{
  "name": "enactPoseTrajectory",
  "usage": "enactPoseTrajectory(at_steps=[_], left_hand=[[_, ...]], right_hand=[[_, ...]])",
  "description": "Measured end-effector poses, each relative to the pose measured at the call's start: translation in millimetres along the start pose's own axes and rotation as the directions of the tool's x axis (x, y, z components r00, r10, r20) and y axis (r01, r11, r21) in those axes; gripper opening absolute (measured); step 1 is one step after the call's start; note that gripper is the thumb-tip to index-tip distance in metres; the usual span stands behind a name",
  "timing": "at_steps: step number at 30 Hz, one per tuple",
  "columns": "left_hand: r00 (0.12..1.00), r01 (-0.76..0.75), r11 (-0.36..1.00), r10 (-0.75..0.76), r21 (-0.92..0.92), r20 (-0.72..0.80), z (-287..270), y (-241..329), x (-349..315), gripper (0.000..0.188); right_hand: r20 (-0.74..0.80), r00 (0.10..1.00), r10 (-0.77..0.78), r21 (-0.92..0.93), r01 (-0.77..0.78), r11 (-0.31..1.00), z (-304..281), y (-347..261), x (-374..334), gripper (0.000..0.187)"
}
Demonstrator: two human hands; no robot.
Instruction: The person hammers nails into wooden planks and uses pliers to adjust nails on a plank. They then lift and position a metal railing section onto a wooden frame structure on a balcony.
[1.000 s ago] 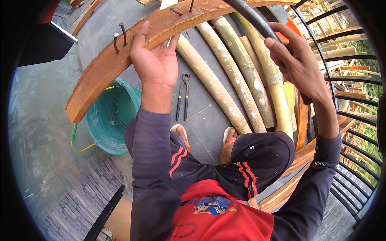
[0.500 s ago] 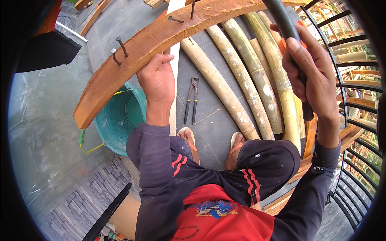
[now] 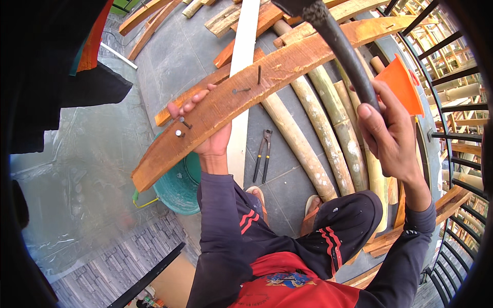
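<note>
The left hand (image 3: 208, 131) has its fingers (image 3: 191, 105) curled over the far edge of a long brown wooden plank (image 3: 287, 69), gripping it from beneath, fingertips showing above the wood. The plank runs from near left up to far right, and bent nails (image 3: 245, 90) stick out of its face, two close to the fingers and two further right. The right hand (image 3: 393, 136) is clamped shut around the dark handle of a hammer (image 3: 339, 51), raised at the right with its head reaching the top edge. Below the plank lie bamboo poles (image 3: 328, 133), black pincers (image 3: 263, 154) on the grey floor and a teal basin (image 3: 179, 187) at near left. A black metal railing (image 3: 452, 138) curves along the right
</note>
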State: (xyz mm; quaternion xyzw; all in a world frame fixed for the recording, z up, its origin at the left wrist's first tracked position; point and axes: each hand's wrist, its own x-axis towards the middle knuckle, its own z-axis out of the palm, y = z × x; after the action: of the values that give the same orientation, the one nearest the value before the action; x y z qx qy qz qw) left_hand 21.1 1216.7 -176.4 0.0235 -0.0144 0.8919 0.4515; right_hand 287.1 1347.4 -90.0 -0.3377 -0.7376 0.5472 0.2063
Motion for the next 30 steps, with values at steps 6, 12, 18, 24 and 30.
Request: enactPoseTrajectory(at_steps=[6,12,18,24,30], left_hand=[[0.992,0.054,0.999,-0.054,0.003,0.113,-4,-3,5,0.055],[0.990,0.055,0.998,-0.055,0.002,0.130,-3,-4,7,0.056],[0.992,0.074,0.997,-0.073,-0.010,0.106,14,2,12,0.053],[0.989,0.084,0.996,-0.081,-0.017,0.120,8,8,18,0.052],[0.985,0.105,0.994,-0.105,0.009,0.139,10,7,9,0.051]], right_hand=[[0.176,0.979,0.105,-0.394,-0.028,0.919,-16,-40,-10,0.033],[-0.248,0.968,-0.048,-0.040,0.040,0.998,0,-84,-4,0.033],[0.056,0.989,0.136,-0.448,-0.097,0.889,21,-58,-15,0.030],[-0.426,0.856,-0.295,-0.093,0.283,0.955,12,-100,-6,0.030],[0.087,0.993,0.079,-0.656,-0.002,0.755,18,-57,-14,0.027]])
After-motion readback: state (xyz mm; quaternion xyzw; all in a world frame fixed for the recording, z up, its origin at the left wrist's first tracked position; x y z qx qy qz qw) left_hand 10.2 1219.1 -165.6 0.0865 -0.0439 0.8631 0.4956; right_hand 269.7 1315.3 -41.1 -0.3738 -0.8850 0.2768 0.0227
